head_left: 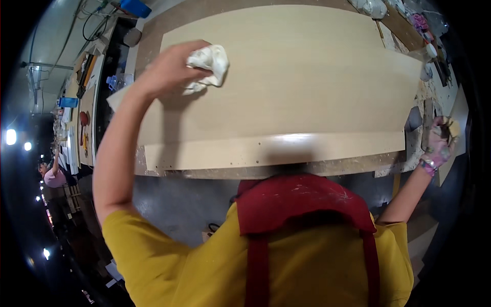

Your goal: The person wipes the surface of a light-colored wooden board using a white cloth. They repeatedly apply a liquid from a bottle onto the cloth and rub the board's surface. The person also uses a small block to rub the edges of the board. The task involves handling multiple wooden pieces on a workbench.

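A crumpled white cloth (217, 64) is gripped in my bare left hand (174, 69), over the upper left part of a large pale cream panel (286, 92). The hand throws a shadow on the panel below it. Far to the right, my right hand (437, 143) wears a pinkish glove with a coloured cuff. Its fingers are closed around a small yellowish and dark thing (451, 129), whose kind I cannot make out. This hand is past the panel's right edge, beside a narrow grey-brown strip (427, 123).
The panel lies on a brown worktable (353, 166) with small dark spots along the panel's near edge. Clutter, including a plastic bag (371, 7) and a brown board (404, 24), fills the far right. A blue-capped bottle (116, 82) stands left. Another person (55, 176) is farther off.
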Demonstrator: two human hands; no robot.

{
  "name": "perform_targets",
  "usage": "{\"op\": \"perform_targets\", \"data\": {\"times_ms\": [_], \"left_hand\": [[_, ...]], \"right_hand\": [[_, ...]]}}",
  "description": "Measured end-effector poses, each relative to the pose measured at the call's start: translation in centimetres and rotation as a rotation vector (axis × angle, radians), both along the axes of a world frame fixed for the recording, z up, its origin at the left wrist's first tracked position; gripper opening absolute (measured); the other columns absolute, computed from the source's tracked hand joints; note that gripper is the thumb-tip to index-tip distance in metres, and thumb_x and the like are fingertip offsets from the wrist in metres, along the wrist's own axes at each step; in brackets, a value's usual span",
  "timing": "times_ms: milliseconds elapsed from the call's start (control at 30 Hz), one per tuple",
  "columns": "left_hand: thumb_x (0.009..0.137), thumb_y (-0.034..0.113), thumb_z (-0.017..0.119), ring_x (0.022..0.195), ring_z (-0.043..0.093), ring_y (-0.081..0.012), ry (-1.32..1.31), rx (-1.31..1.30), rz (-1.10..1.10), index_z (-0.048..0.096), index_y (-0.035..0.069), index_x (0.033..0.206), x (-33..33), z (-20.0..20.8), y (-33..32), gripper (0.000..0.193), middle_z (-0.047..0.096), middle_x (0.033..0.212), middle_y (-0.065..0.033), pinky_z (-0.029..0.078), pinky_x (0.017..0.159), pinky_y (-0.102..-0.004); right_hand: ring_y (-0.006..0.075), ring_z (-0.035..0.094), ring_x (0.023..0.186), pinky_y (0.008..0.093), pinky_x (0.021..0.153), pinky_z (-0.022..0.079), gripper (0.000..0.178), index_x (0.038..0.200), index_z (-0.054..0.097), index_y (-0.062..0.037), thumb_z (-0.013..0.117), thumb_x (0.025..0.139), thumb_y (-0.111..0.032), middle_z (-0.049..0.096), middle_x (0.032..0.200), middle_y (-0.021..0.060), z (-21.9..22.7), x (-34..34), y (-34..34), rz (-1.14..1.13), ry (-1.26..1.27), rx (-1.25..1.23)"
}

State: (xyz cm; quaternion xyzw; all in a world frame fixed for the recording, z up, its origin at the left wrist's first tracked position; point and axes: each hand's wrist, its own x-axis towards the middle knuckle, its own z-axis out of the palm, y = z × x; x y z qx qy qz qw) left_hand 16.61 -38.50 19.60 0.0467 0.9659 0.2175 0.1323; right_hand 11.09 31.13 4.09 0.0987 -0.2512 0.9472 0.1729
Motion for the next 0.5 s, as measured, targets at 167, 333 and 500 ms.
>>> {"op": "perform_targets", "data": {"times_ms": [167,333,500], "left_hand": [[0.067,0.005,0.074,0.094,0.059,-0.0332,0.428,-0.347,-0.156,0.061,0.006,0.101,8.0,3.8,3.7,0.036,0.061,0.099,-0.0117,0.047,0.082,-0.0388],[0.071,0.006,0.068,0.085,0.059,-0.0278,0.568,-0.551,-0.171,0.063,0.010,0.099,16.8,3.0,6.9,0.029,0.062,0.093,-0.0072,0.045,0.071,-0.0381],[0.074,0.009,0.069,0.081,0.061,-0.0228,0.613,-0.594,-0.166,0.064,0.011,0.099,22.3,-2.1,9.4,0.025,0.067,0.101,-0.0056,0.044,0.067,-0.0364]], "right_hand": [[0.0329,0.052,0.101,0.0481,0.094,0.042,0.044,0.118,0.054,0.0055,0.046,0.088,-0.026,0.057,0.111,0.0204,-0.1,-2.0,2.9,0.241,0.027,-0.204],[0.0311,0.052,0.095,0.0452,0.089,0.043,0.040,0.113,0.051,0.0090,0.048,0.089,-0.023,0.055,0.104,0.0196,1.1,-0.9,-4.5,0.042,-0.316,-0.208],[0.0296,0.052,0.091,0.0437,0.086,0.045,0.038,0.110,0.051,0.0095,0.053,0.089,-0.023,0.053,0.098,0.0191,-0.2,2.5,-5.8,0.303,-0.386,-0.357]]}}
